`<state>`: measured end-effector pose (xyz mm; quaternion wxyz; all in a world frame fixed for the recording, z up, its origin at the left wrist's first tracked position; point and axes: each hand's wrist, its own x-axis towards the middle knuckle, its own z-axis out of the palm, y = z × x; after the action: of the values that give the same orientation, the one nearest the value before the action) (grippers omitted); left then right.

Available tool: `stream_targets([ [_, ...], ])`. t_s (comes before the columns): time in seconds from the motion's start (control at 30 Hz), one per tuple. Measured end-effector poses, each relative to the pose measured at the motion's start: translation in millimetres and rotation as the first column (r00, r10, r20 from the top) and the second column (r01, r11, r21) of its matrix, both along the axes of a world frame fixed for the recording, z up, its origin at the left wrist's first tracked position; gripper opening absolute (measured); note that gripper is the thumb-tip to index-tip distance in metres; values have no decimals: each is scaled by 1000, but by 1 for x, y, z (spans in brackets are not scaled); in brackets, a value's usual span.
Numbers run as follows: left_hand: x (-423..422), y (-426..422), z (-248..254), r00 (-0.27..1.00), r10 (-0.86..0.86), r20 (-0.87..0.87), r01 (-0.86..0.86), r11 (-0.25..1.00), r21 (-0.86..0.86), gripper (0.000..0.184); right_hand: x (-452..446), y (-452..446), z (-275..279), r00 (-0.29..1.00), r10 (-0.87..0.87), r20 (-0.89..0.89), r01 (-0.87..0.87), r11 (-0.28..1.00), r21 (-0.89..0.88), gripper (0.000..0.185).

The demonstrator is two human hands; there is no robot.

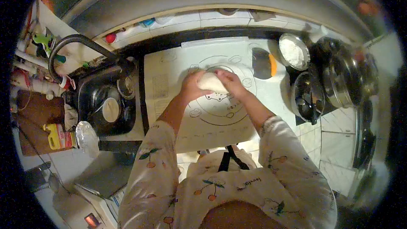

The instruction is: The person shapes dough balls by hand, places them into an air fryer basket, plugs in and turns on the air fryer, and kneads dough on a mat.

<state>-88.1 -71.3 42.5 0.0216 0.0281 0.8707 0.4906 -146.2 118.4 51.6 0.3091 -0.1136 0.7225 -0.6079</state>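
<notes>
A smooth, pale lump of dough (213,83) is held between my two hands over the printed white pastry mat (169,101). My left hand (193,86) wraps its left side, with the thumb along the near edge. On the other side, my right hand (231,83) grips it with the fingers over the top right. The undersides of the fingers and the underside of the dough are hidden. Right of the hands, a dough scraper with an orange handle (273,65) lies flat on the mat.
A metal bowl of white flour (292,51) stands at the back right, with a dark pan (306,97) in front of it. Stacked steel pots (342,78) are farther right. At left is a black sink (95,114) under a curved faucet (63,42). A yellow bottle (54,136) sits beyond it.
</notes>
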Motion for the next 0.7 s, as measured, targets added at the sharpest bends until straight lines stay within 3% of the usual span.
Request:
stream_targets([
  [0.07,15,8,-4,962,0,274,-121,896,426,74,5,14,40,992,-17,122,33,991,-133,49],
  [0.17,45,41,0,949,-103,298,-188,573,797,73,19,13,79,969,68,237,-16,976,-215,46],
  [0.2,51,50,23,936,-120,330,-212,557,803,75,21,11,86,957,99,271,-37,973,-227,44],
  [0.3,54,46,-9,959,-145,244,-105,619,778,74,32,3,70,980,195,-43,-179,953,246,38],
  [0.33,59,38,5,964,-190,187,-1,699,715,61,37,1,37,961,191,-202,-139,959,245,33],
  [0.43,53,29,29,954,-263,142,-20,418,908,52,59,-3,30,936,5,-351,-12,1000,-19,30],
  [0.47,48,34,15,926,-173,336,-236,430,871,55,60,1,29,893,48,-447,-53,999,1,32],
  [0.53,39,49,21,913,9,407,-262,779,569,51,60,12,21,996,-71,-59,64,992,-110,32],
  [0.57,35,61,27,907,106,407,-269,891,367,49,60,18,18,983,-116,144,137,980,-143,33],
  [0.6,34,82,40,914,310,262,-265,945,-192,49,62,23,20,956,-225,188,251,959,-130,34],
  [0.63,35,99,57,905,358,229,-300,920,-253,48,61,23,21,941,-305,146,326,934,-148,34],
  [0.7,30,119,39,960,191,206,-95,911,-402,47,59,14,25,883,-465,63,468,862,-195,35],
])
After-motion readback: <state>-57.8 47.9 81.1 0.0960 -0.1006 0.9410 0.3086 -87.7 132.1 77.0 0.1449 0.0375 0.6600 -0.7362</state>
